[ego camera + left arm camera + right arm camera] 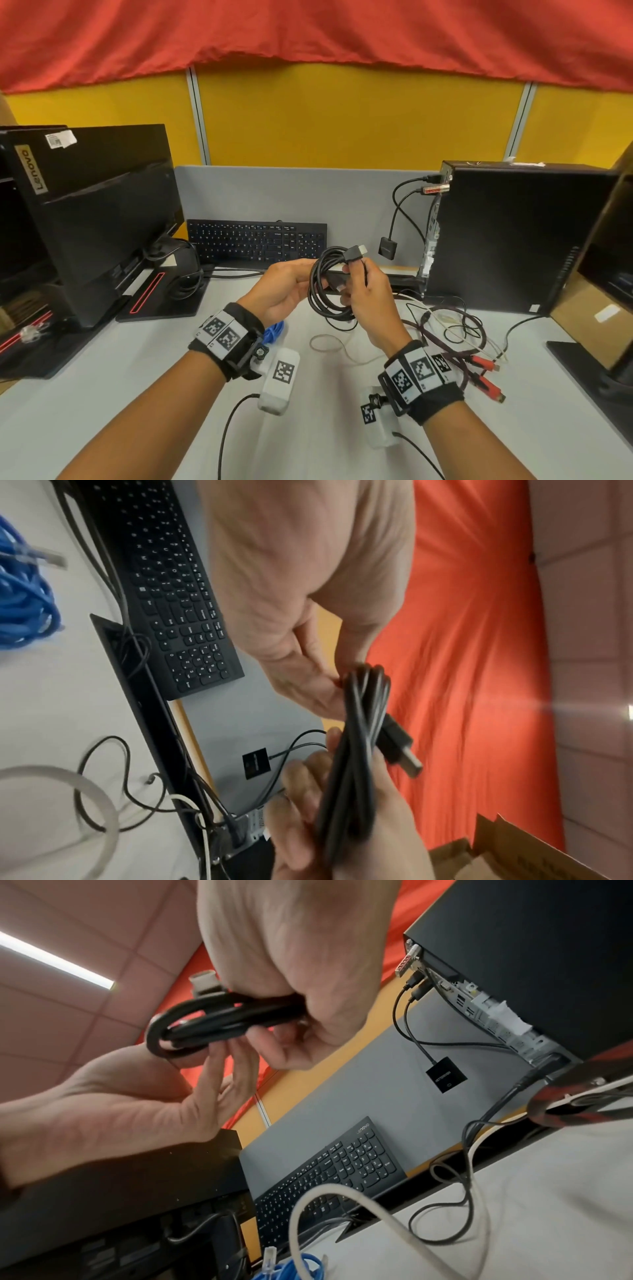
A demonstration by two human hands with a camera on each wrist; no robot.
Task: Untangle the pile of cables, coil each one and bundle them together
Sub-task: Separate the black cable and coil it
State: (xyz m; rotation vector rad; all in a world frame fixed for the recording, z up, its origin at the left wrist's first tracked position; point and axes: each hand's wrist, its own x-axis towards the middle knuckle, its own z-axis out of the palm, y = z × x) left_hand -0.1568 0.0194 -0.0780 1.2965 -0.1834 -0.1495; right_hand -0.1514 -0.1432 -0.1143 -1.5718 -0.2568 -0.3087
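- A coiled black cable with a flat rectangular plug point(328, 287) is held up above the pale grey desk point(120, 383), in front of the black keyboard point(257, 242) that leans against the grey partition.
- The right hand point(368, 301) grips one side of the coil; its fingers point(301, 1042) are curled round the bunched strands, and the plug sticks up just above them.
- The left hand point(284, 291) lies palm-up against the other side of the coil. Its fingers point(222, 1074) are fairly straight and a little spread, touching the loops from below; the thumb rests near the top of the coil.
- Seen from the left wrist, the strands run side by side in a tight bundle point(356, 750) between both hands.
- A bundle of bright blue cable point(274, 331) lies on the desk just under the left wrist.
- A thin white-grey cable point(329, 346) makes a loose loop on the desk below the hands.
- To the right, a loose tangle of dark maroon cable with red plugs point(486, 375), mixed with thin white and black leads, lies on the desk near the black computer tower point(507, 236).
- A black monitor point(102, 212) stands at the left.
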